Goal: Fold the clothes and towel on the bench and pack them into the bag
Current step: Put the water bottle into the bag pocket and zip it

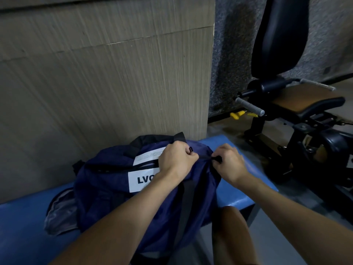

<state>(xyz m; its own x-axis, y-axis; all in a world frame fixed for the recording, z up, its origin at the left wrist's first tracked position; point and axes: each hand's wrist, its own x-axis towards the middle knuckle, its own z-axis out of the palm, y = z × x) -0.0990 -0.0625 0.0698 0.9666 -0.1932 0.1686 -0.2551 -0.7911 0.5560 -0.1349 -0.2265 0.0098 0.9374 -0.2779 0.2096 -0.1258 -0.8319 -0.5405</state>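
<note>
Roughly, left to right:
cloth (61, 215): grey, crumpled, poking from under bag's left side
bag (107, 188): navy, on blue counter (19, 226), against wall
left hand (176, 159): clenched on bag's top fabric
right hand (228, 161): pinching black zipper pull (217, 158)

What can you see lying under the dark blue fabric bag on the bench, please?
A crumpled grey cloth sticks out from under the dark blue fabric bag at its left end, on the blue padded bench. How far it reaches underneath is covered by the bag.
</note>
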